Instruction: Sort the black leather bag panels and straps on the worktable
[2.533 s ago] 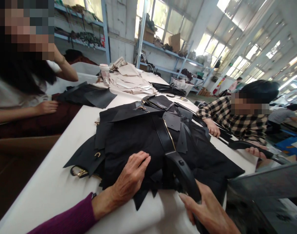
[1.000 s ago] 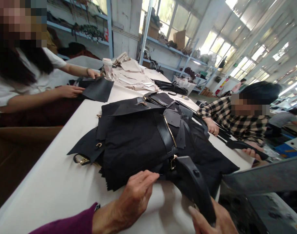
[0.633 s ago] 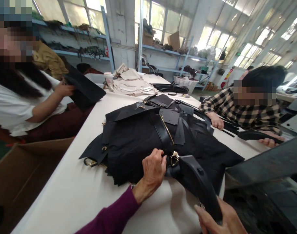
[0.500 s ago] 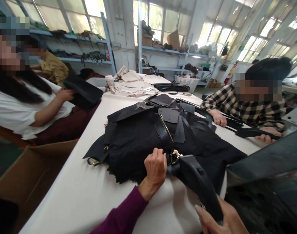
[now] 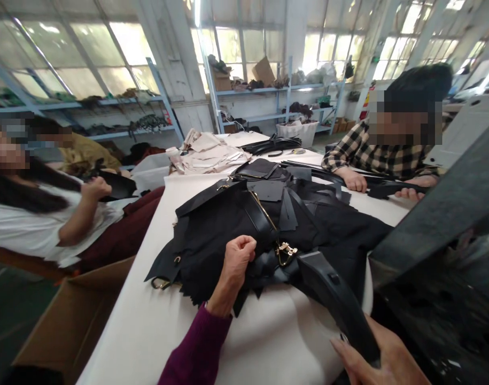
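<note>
On the near side of the table lies a pile of black bag parts (image 5: 218, 227), made up of cloth panels, leather pieces and zips. My left hand (image 5: 237, 259) is closed in a pinch over the front of the pile; whatever is between its fingertips is hidden. Gold-coloured metal hardware (image 5: 286, 252) shows just right of it. My right hand (image 5: 382, 350), at the lower right, grips the near end of a broad, curved black leather strip (image 5: 340, 294). The strip's far end rests by the hardware at the pile's edge.
Beige sheets (image 5: 212, 152) and a black strap bundle (image 5: 272, 143) lie farther back on the white table (image 5: 127, 326). A cardboard box (image 5: 74, 315) stands left, a grey metal machine part (image 5: 432, 198) right. People sit on both sides, handling black pieces.
My left hand has moved slightly left and up, away from the hardware. My right hand keeps its grip on the leather strip. The camera view has shifted.
</note>
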The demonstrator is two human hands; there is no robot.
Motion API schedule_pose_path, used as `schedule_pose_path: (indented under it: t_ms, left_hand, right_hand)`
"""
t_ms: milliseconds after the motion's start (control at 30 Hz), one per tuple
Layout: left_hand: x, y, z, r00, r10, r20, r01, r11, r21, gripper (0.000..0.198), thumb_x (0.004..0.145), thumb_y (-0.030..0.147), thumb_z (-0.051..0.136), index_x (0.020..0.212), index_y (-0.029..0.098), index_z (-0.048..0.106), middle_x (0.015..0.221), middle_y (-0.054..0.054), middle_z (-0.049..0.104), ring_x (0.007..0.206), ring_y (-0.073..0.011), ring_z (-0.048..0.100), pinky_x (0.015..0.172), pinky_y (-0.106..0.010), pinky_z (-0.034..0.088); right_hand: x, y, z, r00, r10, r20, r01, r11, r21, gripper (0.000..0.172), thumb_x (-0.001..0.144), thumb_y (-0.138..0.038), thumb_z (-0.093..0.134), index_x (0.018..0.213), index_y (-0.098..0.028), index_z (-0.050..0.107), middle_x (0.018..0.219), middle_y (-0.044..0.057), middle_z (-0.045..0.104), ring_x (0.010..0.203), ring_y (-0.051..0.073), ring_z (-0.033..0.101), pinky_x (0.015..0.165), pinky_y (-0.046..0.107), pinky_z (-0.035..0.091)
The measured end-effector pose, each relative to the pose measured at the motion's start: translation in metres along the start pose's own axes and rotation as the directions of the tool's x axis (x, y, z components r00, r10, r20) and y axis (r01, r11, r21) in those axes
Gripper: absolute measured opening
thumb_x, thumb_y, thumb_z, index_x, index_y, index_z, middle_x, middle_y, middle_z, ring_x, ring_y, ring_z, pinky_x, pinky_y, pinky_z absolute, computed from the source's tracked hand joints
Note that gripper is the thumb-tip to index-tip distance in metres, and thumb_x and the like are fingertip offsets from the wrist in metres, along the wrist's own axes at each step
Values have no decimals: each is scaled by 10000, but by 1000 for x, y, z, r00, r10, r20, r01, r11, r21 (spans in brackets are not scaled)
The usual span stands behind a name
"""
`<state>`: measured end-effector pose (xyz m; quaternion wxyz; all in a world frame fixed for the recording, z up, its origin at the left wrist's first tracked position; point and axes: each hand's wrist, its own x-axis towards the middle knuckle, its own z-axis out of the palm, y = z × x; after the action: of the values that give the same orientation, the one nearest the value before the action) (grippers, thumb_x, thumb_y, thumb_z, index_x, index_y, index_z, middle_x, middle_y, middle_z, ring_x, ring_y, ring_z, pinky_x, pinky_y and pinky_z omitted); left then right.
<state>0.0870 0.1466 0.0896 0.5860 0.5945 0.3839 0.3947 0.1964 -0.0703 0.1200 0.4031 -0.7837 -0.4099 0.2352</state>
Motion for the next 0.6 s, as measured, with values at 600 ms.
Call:
schedule_pose_path:
  t_ms: [600]
  left_hand:
    - [-2,-7,-5,983,-99,154,156,895,-417,211,697,276,643,624,120,521,483,68,371,438,-35,285,462,-193,229]
  right_hand:
    - [41,-28,34,946,18,323,-21,1000,5,117,805,-298,494,828,-184,479,595,-46,524,430,128,566,406,203,441]
